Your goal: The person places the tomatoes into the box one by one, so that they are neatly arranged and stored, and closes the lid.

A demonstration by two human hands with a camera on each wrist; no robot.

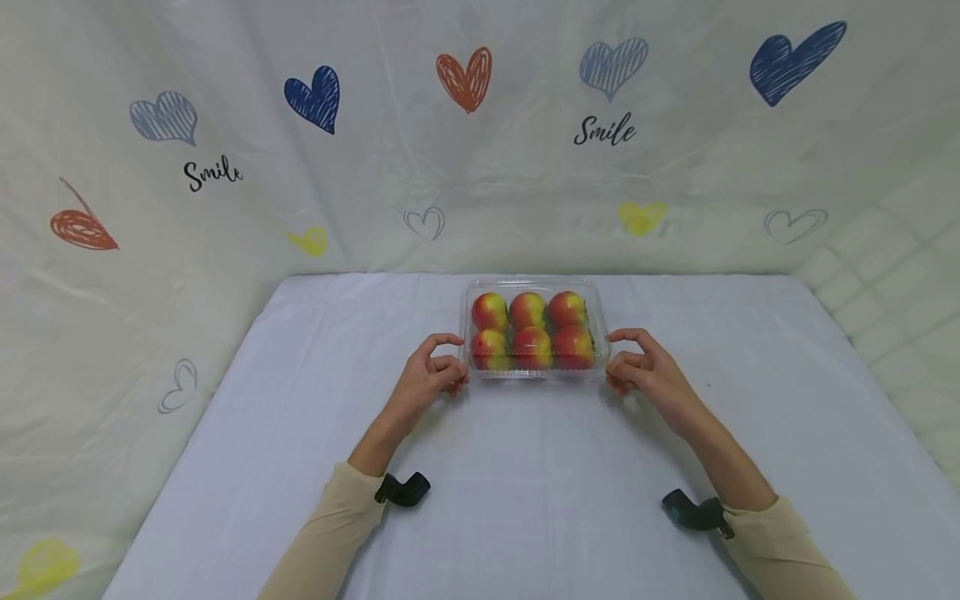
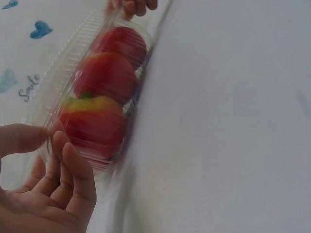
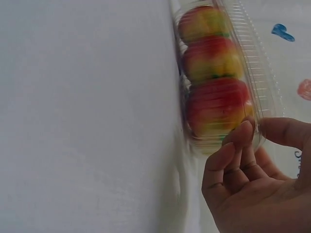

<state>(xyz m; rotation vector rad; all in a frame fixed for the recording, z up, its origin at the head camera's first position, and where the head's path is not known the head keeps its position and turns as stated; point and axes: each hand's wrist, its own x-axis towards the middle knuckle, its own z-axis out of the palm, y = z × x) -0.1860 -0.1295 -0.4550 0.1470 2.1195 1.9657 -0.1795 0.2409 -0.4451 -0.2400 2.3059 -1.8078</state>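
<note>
A clear plastic clamshell box (image 1: 536, 374) lies at the far middle of the white table, its lid down. Inside it sit several red-and-yellow apples (image 1: 532, 347) in two rows. At the box's left end, my left hand (image 1: 427, 379) pinches the rim between thumb and forefinger, as the left wrist view shows with the hand (image 2: 58, 194) close up. On the opposite end, my right hand (image 1: 652, 379) pinches the rim the same way; in the right wrist view the hand (image 3: 257, 179) has its other fingers curled below the rim.
A white cloth covers the table (image 1: 525, 500). Right behind the box, a pale curtain (image 1: 525, 167) printed with hearts and "Smile" hangs along the far edge and both sides. Dark wrist cameras (image 1: 405, 490) stick out from both beige sleeves (image 1: 330, 525).
</note>
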